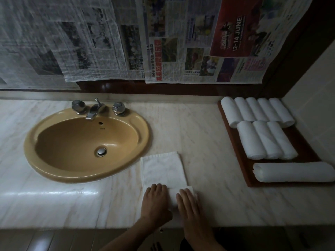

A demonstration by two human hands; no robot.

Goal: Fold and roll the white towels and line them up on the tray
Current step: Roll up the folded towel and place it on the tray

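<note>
A white towel [163, 169], folded into a long strip, lies on the marble counter just right of the sink. Its near end is rolled up under my hands. My left hand [155, 201] and my right hand [188, 205] both press flat on that roll with straight fingers. At the right stands a brown wooden tray [233, 142]. On it lie several rolled white towels [255, 109] in a back row, three more rolls [266, 140] in a second row, and one longer roll [293, 172] laid crosswise at the front.
A tan oval sink [85, 142] with a chrome tap [95, 109] sits at the left. Newspaper sheets [163, 42] cover the wall behind. A tiled side wall [315, 91] borders the tray. The counter's front edge [72, 227] runs below my hands.
</note>
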